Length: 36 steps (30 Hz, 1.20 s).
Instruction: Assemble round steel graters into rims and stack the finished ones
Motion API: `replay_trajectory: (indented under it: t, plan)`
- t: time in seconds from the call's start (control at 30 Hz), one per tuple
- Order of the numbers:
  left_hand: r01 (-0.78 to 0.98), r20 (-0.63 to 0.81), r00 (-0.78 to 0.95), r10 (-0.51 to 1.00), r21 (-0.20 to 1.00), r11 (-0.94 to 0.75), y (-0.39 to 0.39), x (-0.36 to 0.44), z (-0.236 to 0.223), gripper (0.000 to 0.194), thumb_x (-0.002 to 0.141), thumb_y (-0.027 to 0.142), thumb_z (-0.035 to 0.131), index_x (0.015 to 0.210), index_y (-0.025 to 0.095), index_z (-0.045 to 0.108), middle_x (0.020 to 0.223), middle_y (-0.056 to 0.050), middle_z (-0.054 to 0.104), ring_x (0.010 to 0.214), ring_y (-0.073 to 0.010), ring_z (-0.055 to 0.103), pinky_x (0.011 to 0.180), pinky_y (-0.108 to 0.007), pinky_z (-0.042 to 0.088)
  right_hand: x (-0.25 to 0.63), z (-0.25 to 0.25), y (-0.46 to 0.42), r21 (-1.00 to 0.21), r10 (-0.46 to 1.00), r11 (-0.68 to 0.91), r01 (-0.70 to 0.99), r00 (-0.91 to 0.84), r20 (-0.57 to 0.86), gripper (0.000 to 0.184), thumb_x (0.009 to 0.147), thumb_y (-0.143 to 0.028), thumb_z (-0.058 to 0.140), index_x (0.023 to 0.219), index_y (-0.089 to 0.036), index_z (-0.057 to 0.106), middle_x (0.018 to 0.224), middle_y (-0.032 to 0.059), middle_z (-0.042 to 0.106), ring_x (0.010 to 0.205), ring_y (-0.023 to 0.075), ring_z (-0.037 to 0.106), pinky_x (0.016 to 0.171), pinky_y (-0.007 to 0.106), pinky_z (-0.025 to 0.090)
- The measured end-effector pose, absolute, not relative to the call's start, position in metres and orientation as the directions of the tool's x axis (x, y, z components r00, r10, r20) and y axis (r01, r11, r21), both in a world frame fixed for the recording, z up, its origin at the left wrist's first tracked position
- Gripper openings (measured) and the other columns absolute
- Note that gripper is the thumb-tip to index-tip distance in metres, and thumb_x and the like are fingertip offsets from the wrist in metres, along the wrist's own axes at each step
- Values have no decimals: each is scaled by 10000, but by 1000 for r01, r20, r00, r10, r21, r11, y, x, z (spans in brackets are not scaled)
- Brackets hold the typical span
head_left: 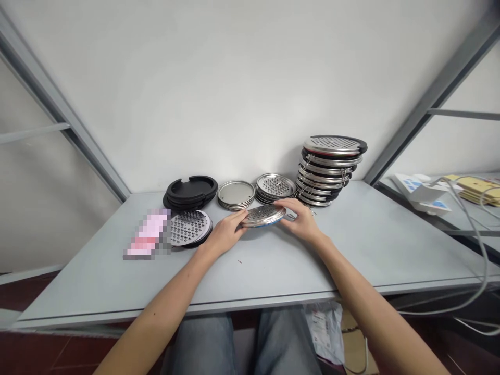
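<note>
Between my hands is a flat round metal case (pixel 264 215) with a perforated top and a bit of blue along its lower edge. It is held slightly tilted above the table. My left hand (pixel 227 230) grips its left edge, fingers closed on the rim. On the opposite edge, my right hand (pixel 300 219) has its thumb and fingers closed around the rim. Just behind the case sits a pile of perforated metal lids (pixel 276 185), with a stack of plain metal discs (pixel 236 194) to its left. Perforated grey plates (pixel 190 227) lie left of my left hand.
Black round trays (pixel 191 190) are stacked at the back left, near a blurred pink item (pixel 148 234). A tall stack of finished-looking metal cases (pixel 330 169) stands at the back right of the table (pixel 390 239). White cables (pixel 484 250) hang at the far right.
</note>
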State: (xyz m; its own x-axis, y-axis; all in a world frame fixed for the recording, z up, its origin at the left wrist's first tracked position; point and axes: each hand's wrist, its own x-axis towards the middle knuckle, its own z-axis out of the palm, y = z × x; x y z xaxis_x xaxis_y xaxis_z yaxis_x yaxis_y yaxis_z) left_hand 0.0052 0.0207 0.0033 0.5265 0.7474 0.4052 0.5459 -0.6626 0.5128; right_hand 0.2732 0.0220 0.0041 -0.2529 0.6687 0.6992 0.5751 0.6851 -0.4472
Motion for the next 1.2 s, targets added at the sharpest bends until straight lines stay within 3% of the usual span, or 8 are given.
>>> replay_trajectory:
  t: [0.2, 0.37, 0.53, 0.67, 1.0, 1.2]
  plan:
    - [539, 411, 521, 748, 520, -662, 22, 4, 4, 472, 852, 193, 579, 1320, 204, 516, 1327, -85, 574, 1218, -233, 546, 1041, -401, 439, 279, 2, 24, -488, 683, 695, 528, -271, 678, 246, 809, -248, 645, 1051, -243, 687, 1038, 59, 711, 994, 234, 637, 903, 401, 499]
    - [482, 530, 500, 685, 487, -729, 16, 7, 10, 556, 819, 322, 666, 1336, 203, 500, 1343, -93, 556, 1261, -241, 502, 1076, -411, 405, 274, -1, 24, -470, 664, 710, 525, -274, 696, 229, 818, -279, 645, 1036, -241, 705, 1012, 70, 719, 967, 241, 644, 871, 406, 515]
    - [368, 567, 566, 598, 476, -799, 15, 10, 12, 439, 871, 237, 606, 1305, 229, 536, 1323, -80, 577, 1253, -210, 512, 1080, -419, 406, 265, 1, 20, -449, 663, 703, 552, -280, 694, 226, 799, -245, 653, 1017, -230, 711, 1023, 82, 708, 970, 237, 637, 874, 410, 519]
    - [358, 561, 597, 574, 454, -816, 17, 9, 10, 406, 876, 237, 601, 1280, 234, 559, 1316, -84, 583, 1249, -222, 520, 1100, -463, 374, 262, 7, 15, -440, 684, 681, 585, -292, 669, 345, 736, -202, 684, 1081, -220, 687, 1125, 93, 668, 1052, 256, 606, 936, 437, 491]
    - [422, 549, 542, 636, 477, -771, 16, 8, 12, 499, 829, 266, 662, 1306, 201, 531, 1331, -98, 565, 1258, -218, 503, 1083, -416, 401, 268, 3, 20, -452, 666, 724, 522, -355, 656, 303, 801, -207, 637, 1096, -241, 695, 1059, 72, 717, 1009, 241, 645, 898, 429, 522]
    - [408, 505, 579, 640, 500, -764, 19, 3, 12, 414, 870, 190, 589, 1282, 215, 558, 1329, -79, 572, 1247, -198, 516, 1086, -406, 398, 264, 9, 15, -453, 674, 704, 547, -315, 668, 343, 742, -202, 672, 1083, -240, 697, 1096, 77, 694, 1038, 250, 622, 923, 439, 502]
